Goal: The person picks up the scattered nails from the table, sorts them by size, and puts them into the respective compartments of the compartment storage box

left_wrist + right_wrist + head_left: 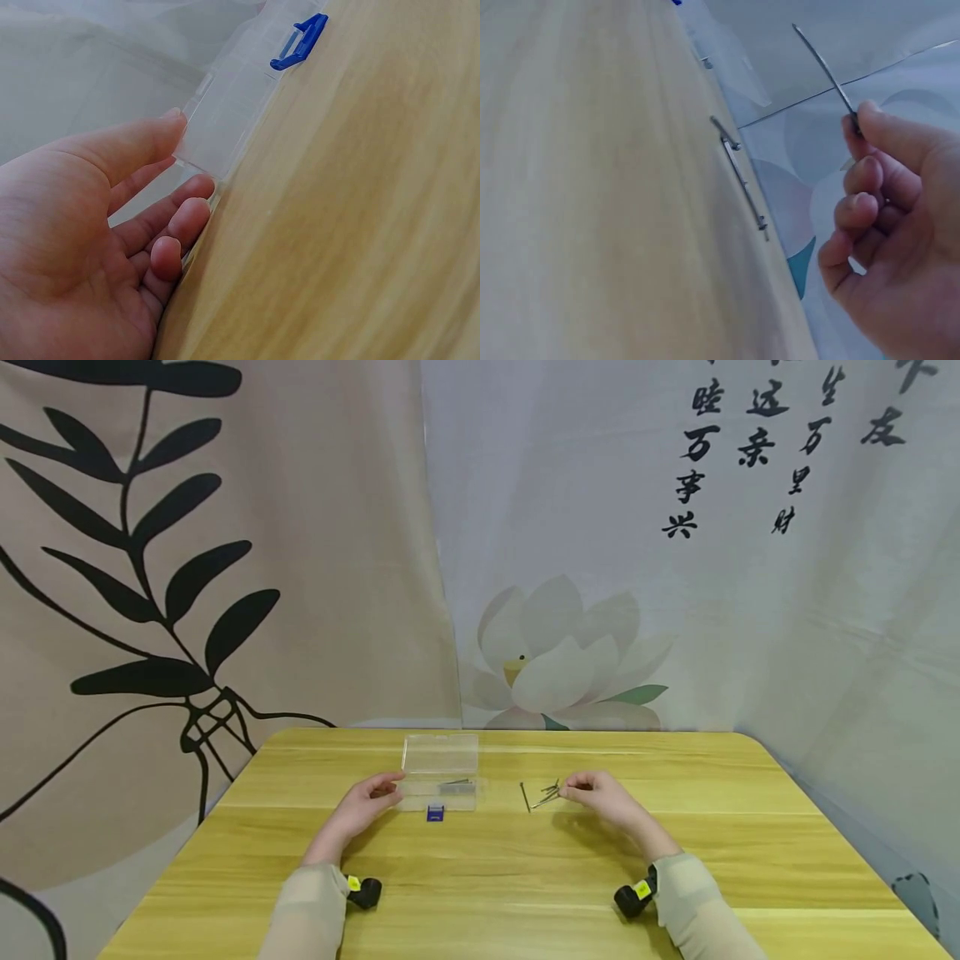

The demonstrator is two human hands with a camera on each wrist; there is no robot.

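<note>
A clear plastic box (415, 790) stands with its lid (440, 753) raised at the back and a blue latch (435, 813) at its front. My left hand (82, 210) holds the box's left end, thumb on the upper edge and the other fingers bent close to the end wall. Between thumb and forefinger my right hand (900, 195) pinches a thin dark nail (832, 79) near its head, its point sticking out away from the palm. Beneath that hand several loose nails (742, 184) lie in a small group on the table.
A few thin nails (455, 782) show inside the box, towards its right. One separate nail (525, 797) lies left of the loose group. The wooden table (480, 877) ends at a printed cloth backdrop (360, 568) behind.
</note>
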